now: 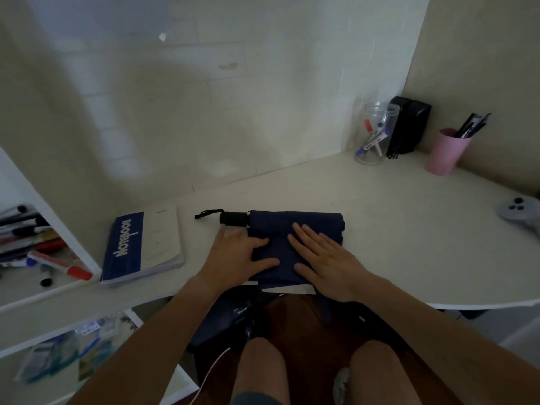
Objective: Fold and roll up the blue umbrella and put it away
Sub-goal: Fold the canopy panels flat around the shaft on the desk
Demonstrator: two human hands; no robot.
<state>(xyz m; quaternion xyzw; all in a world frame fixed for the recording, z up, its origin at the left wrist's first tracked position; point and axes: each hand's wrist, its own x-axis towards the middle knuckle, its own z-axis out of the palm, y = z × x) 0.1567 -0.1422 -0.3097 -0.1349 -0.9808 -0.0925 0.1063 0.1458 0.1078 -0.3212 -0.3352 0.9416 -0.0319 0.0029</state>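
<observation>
The blue umbrella (295,223) lies collapsed on the white desk (394,229), its canopy flattened into a dark rectangle that hangs over the front edge toward my lap. Its black handle (233,219) with a wrist strap points left. My left hand (236,255) lies flat on the cloth's left edge, fingers spread. My right hand (324,258) presses flat on the right half of the cloth. Neither hand grips anything.
A blue and white notebook (143,247) lies left of the umbrella. At the back right stand a clear jar of markers (374,135), a black box (409,124) and a pink cup of pens (447,150). A grey game controller (520,213) sits far right. Shelves with stationery (38,247) fill the left.
</observation>
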